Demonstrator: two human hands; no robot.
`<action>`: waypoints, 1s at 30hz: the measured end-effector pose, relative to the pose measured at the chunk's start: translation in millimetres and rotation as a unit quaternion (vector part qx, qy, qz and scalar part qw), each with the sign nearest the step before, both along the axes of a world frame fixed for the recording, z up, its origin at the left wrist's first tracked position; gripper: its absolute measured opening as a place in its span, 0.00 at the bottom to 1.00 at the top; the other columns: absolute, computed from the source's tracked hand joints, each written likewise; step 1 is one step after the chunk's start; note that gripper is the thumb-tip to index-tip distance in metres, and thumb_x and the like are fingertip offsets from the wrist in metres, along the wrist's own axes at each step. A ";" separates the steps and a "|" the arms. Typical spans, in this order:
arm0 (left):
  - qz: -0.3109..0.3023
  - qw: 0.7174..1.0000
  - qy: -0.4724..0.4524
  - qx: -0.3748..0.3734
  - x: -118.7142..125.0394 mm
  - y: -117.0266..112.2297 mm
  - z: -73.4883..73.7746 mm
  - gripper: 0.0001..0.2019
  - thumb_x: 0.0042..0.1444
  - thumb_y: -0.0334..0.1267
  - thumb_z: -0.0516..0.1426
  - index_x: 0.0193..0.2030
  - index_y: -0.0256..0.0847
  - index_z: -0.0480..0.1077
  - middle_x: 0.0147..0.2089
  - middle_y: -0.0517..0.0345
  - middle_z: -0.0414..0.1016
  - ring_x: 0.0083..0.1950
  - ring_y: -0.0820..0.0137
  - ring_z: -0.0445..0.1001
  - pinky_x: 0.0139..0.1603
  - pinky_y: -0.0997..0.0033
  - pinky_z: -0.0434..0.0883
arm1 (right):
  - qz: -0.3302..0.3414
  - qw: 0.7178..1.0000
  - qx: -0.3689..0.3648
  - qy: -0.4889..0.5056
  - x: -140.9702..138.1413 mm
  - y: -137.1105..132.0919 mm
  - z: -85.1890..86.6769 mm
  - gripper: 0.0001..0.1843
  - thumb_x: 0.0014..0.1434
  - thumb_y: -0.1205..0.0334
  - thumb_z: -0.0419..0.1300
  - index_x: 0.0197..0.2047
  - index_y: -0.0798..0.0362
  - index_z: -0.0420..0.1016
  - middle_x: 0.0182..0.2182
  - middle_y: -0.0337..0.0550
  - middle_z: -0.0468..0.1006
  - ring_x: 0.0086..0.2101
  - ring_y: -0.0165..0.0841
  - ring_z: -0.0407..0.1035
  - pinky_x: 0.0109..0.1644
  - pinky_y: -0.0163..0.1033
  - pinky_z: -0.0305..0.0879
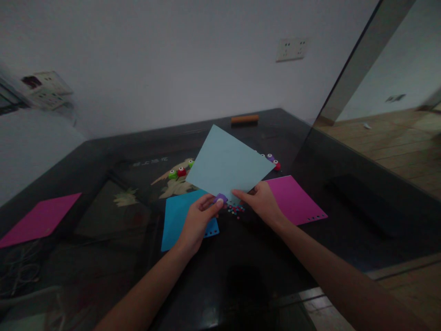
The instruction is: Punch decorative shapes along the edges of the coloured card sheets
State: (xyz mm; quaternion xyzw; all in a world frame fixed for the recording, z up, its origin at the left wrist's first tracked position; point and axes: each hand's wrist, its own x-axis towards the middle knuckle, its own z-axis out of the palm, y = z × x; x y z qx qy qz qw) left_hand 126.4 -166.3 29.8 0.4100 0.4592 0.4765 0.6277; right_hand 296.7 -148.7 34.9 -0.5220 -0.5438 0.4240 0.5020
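My left hand (198,218) is closed around a small purple hole punch (219,198), thumb on top. The punch sits at the near edge of a pale blue paper sheet (229,161), which is held tilted above the table. My right hand (260,200) pinches the sheet's near right edge between thumb and fingers. Below the hands lie many tiny punched paper dots (236,209). A bright blue sheet (179,214) with holes along one edge rests under my left hand. Beside my right wrist is a pink sheet (298,200), also holed along its near edge.
Red and green googly-eyed pieces (177,173) stand left of the raised sheet, more (274,161) to its right. Another pink sheet (41,218) lies at the far left. An orange-brown roll (244,120) is at the back of the dark glossy table (237,276), near the wall.
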 end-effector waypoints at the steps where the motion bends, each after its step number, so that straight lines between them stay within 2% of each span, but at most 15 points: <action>1: -0.011 1.000 0.016 0.014 -0.1 -0.7 0.8 0.12 0.46 0.40 0.64 0.37 0.38 0.73 0.35 0.56 0.76 0.34 0.71 0.73 0.29 0.77 0.63 | 0.003 1.000 0.001 -0.001 -0.4 -0.2 -0.7 0.12 0.45 0.57 0.65 0.27 0.58 0.73 0.26 0.46 0.78 0.25 0.34 0.70 0.29 0.38 0.66; 5: -0.022 0.999 0.025 0.021 2.1 -3.0 4.4 0.12 0.46 0.42 0.64 0.35 0.37 0.73 0.30 0.59 0.73 0.27 0.75 0.68 0.26 0.77 0.59 | 0.003 1.000 0.001 -0.012 -2.9 -1.8 -1.9 0.11 0.46 0.56 0.63 0.27 0.57 0.73 0.26 0.45 0.78 0.26 0.34 0.69 0.29 0.38 0.65; 13: -0.018 0.999 -0.039 -0.023 5.3 -3.0 1.3 0.13 0.42 0.40 0.66 0.34 0.37 0.73 0.27 0.62 0.72 0.27 0.76 0.68 0.27 0.77 0.61 | 0.010 0.997 0.020 -0.067 -3.9 -3.1 -0.6 0.10 0.49 0.57 0.62 0.27 0.56 0.73 0.27 0.45 0.78 0.27 0.34 0.69 0.30 0.37 0.63; 21: 0.001 0.998 -0.050 -0.042 5.9 -3.1 0.4 0.14 0.40 0.39 0.67 0.33 0.37 0.73 0.26 0.61 0.75 0.26 0.75 0.71 0.32 0.75 0.67 | -0.007 0.991 0.050 -0.123 -3.5 -2.8 0.5 0.09 0.49 0.59 0.62 0.23 0.55 0.71 0.23 0.42 0.76 0.25 0.32 0.67 0.28 0.36 0.60; 30: -0.010 0.998 -0.048 -0.043 6.2 -2.1 0.3 0.13 0.40 0.39 0.67 0.31 0.35 0.73 0.27 0.60 0.74 0.26 0.76 0.70 0.32 0.75 0.67 | 0.000 0.989 0.067 -0.130 -2.5 -4.4 2.7 0.09 0.50 0.61 0.62 0.22 0.54 0.71 0.23 0.41 0.77 0.24 0.31 0.67 0.27 0.35 0.59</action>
